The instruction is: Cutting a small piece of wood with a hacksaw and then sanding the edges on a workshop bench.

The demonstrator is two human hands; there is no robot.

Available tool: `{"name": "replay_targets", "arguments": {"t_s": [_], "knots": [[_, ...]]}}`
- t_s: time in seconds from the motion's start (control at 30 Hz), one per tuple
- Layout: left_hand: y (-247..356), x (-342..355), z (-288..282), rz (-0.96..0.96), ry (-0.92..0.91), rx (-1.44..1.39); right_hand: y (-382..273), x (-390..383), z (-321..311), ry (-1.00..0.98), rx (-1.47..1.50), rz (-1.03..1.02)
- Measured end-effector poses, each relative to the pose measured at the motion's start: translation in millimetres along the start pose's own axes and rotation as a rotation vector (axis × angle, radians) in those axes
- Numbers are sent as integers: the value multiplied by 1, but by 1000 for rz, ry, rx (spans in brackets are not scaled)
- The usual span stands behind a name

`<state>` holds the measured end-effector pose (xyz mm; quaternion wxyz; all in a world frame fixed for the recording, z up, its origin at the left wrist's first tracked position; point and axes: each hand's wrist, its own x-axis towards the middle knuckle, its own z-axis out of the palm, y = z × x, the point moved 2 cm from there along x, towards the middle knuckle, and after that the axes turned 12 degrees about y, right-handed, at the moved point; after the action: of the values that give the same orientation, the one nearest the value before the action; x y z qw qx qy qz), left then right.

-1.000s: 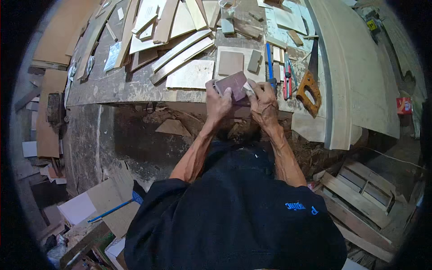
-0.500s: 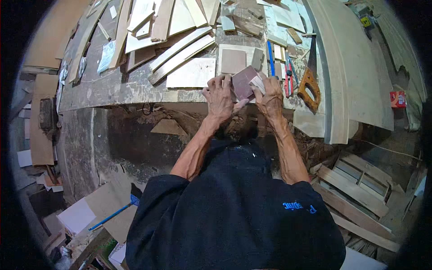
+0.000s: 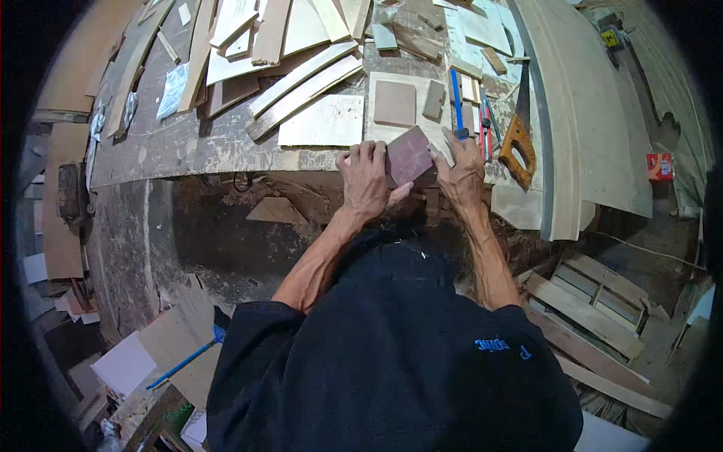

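My left hand (image 3: 366,179) is closed on a flat, purplish-brown square panel (image 3: 409,157), its fingers along the left edge and its thumb below. The panel is tilted at the bench's front edge. My right hand (image 3: 461,175) is just right of it, fingers bent around a pale, thin folded piece (image 3: 443,150) whose kind I cannot make out. Beyond both hands, a brownish square block (image 3: 394,103) and a small grey block (image 3: 434,99) lie on a light board (image 3: 375,136).
Right of my hands lie a blue-handled tool (image 3: 456,98), a red cutter (image 3: 484,124) and a wooden-handled handsaw (image 3: 517,151). Pale boards (image 3: 320,120) and wooden strips (image 3: 305,94) cover the bench's left part. A long curved panel (image 3: 595,120) flanks the right side.
The pale piece and my right hand have moved off the panel's face, to its right. The panel has shifted slightly down toward me, still in my left hand.
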<state>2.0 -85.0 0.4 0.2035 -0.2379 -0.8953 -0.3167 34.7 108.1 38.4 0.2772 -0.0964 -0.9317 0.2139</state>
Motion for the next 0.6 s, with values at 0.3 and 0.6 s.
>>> {"name": "replay_targets", "arguments": {"t_s": [0.3, 0.6], "knots": [[4, 2, 19, -43, 6, -1, -10, -4, 12, -19, 7, -269], [6, 10, 22, -7, 45, 82, 7, 22, 22, 12, -142, -209]]}}
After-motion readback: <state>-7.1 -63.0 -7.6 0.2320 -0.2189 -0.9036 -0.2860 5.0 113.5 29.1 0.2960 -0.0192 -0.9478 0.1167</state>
